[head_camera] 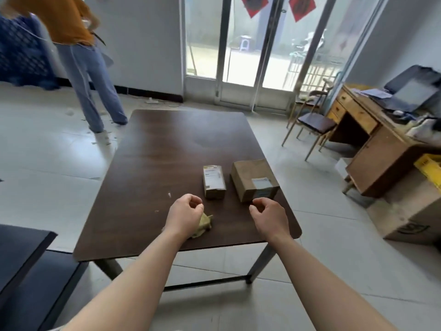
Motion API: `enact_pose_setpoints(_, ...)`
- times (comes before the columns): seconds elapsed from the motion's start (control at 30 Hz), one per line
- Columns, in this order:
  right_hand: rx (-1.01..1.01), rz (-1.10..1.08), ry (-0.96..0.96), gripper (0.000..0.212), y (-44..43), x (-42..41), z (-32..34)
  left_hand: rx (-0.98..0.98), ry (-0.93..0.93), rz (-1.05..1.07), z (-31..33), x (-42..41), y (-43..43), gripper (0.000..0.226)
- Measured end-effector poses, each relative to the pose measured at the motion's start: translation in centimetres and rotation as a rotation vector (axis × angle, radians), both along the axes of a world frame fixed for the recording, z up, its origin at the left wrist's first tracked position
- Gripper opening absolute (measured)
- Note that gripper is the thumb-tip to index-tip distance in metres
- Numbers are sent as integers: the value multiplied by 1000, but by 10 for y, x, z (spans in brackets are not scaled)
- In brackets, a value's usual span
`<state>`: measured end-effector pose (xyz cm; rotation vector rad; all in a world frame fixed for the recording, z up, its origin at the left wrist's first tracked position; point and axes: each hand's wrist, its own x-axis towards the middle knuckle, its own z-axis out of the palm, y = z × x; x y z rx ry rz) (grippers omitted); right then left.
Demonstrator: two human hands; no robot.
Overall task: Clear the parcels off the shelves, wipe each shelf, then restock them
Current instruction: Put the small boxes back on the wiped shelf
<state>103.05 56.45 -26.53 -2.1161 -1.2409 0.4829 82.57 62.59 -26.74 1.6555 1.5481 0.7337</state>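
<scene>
We held our left hand and right hand above the near end of the dark bench, each clenched around nothing. Just beyond them, side by side on the bench, stood a small parcel and a larger parcel. A crumpled yellow cloth lay beneath our left wrist.

The surface is dark wood-grain board with a smooth, faintly shiny finish, on dull metal legs. The small parcel and the larger parcel are matt brown cardboard, each with a pale paper label, and the crumpled cloth is soft yellowish fabric. The floor is pale glossy tile; the desk is worn light-brown wood.
</scene>
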Motion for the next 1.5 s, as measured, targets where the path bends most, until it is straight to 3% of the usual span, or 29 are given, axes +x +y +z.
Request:
enact_pose_setpoints(0.3,-79,-89,0,34,93,77,-29,-135,105,33,-41,90,123,23)
enact_pose_setpoints(0.5,-144,-117,-17,37,158,106,-42,-223,303,29,-67,132,192,31)
enact_pose_setpoints(0.87,-301,-126,-58,59,220,134,-89,-407,595,-56,-130,172,245,69)
enact_pose_setpoints(1.07,-395,-91,-106,80,241,147,-109,-543,566,-23,-155,181,252,82)
enact_pose_setpoints(1.33,-632,-14,-243,128,258,156,-129,-498,589,57,-161,186,252,78)
enact_pose_setpoints(1.5,-753,-5,-269,143,270,152,-136,-441,516,103,-154,177,254,70)
